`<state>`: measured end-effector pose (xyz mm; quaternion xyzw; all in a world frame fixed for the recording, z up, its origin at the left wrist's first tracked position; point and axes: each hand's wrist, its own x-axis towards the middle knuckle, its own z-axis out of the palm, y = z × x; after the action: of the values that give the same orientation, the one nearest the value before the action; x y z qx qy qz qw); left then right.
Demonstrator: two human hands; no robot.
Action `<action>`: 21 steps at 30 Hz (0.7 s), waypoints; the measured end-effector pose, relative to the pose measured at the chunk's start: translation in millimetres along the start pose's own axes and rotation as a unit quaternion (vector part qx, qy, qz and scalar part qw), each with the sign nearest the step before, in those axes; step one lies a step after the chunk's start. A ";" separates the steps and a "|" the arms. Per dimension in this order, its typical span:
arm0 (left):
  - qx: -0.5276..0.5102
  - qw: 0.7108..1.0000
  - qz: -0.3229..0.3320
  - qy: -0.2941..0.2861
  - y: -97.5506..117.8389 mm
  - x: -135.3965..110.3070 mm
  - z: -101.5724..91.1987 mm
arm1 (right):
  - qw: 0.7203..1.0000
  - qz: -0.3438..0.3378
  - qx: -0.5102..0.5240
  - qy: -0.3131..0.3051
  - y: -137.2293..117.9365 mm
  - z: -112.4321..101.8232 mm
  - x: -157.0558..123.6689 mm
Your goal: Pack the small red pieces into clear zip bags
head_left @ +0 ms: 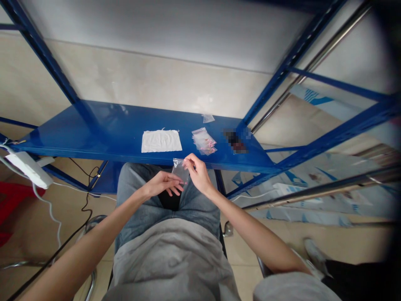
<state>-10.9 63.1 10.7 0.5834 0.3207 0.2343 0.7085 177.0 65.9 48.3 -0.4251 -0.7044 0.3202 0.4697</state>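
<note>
A small clear plastic bag [180,169] is held over my lap, just in front of the blue shelf [94,133]. My right hand [197,173] pinches the bag's top edge with thumb and fingers. My left hand [164,184] supports the bag from below and the left, fingers curled against it. On the shelf just beyond lie a pile of small clear bags with pink pieces [204,141], a white cloth or paper sheet [161,140] and one more small clear bag [208,118] further back.
Blue steel rack posts [46,58] rise left and right. A white power strip [28,169] with cables hangs at the left. Printed plastic sheeting [313,184] lies at the right. Another person's shoe [313,253] shows at lower right. A blurred patch [236,140] sits on the shelf.
</note>
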 end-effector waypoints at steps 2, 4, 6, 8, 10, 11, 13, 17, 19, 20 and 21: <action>0.000 1.000 0.009 0.006 -1.3 -0.1 0.5 | 0.998 0.023 0.060 0.027 1.1 0.4 1.5; -0.004 0.999 0.031 0.023 -2.1 -0.1 0.5 | 0.991 0.050 0.117 0.044 2.7 1.3 3.0; -0.005 0.997 0.056 0.049 -1.8 -0.2 0.3 | 0.985 0.079 0.150 0.035 5.1 1.8 4.3; 0.005 0.994 0.079 0.070 -0.5 -0.6 0.4 | 0.982 0.101 0.160 0.007 7.8 1.6 5.0; 0.025 0.992 0.094 0.081 1.4 -1.4 1.0 | 0.979 0.113 0.166 -0.013 9.9 0.8 5.1; 0.036 0.991 0.096 0.085 2.2 -1.7 1.5 | 0.978 0.116 0.170 -0.015 10.5 0.4 5.0; 0.052 0.989 0.097 0.095 3.4 -2.1 2.4 | 0.977 0.117 0.179 -0.009 10.5 -0.2 4.5; 0.053 0.988 0.095 0.109 4.0 -2.4 4.5 | 0.975 0.115 0.190 -0.001 8.8 -0.2 3.7; 0.048 0.989 0.093 0.106 4.4 -3.1 5.8 | 0.975 0.113 0.193 -0.003 8.5 -0.2 3.7; 0.044 0.989 0.094 0.103 4.9 -3.7 6.6 | 0.975 0.112 0.193 -0.004 8.5 -0.3 3.7; 0.040 0.990 0.096 0.099 5.5 -4.4 7.4 | 0.975 0.112 0.192 -0.005 8.5 -0.5 3.7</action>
<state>-8.2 56.2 17.7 0.6132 0.3410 0.3443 0.6238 179.2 73.0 42.7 -0.4016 -0.5796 0.5024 0.5004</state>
